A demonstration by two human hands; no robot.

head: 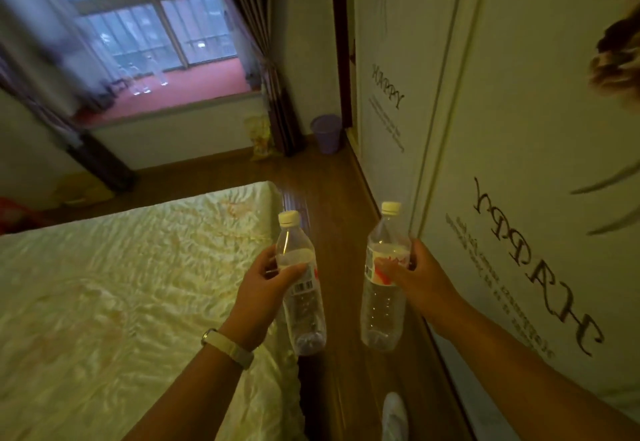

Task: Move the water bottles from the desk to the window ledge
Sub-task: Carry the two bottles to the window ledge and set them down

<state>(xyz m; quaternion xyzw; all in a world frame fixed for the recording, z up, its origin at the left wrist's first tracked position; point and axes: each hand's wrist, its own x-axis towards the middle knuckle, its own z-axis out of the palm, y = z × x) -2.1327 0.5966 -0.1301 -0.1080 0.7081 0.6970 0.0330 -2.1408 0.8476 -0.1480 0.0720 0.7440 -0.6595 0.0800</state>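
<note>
My left hand grips a clear plastic water bottle with a white cap, held upright over the floor beside the bed. My right hand grips a second clear water bottle with a red and white label, also upright. The red window ledge lies far ahead at the upper left, under the window. Several clear bottles stand on it, blurred.
A bed with a pale yellow cover fills the left. White wardrobe doors printed with "HAPPY" line the right. A narrow wooden floor strip runs between them toward the ledge. A purple bin and a curtain stand in the far corner.
</note>
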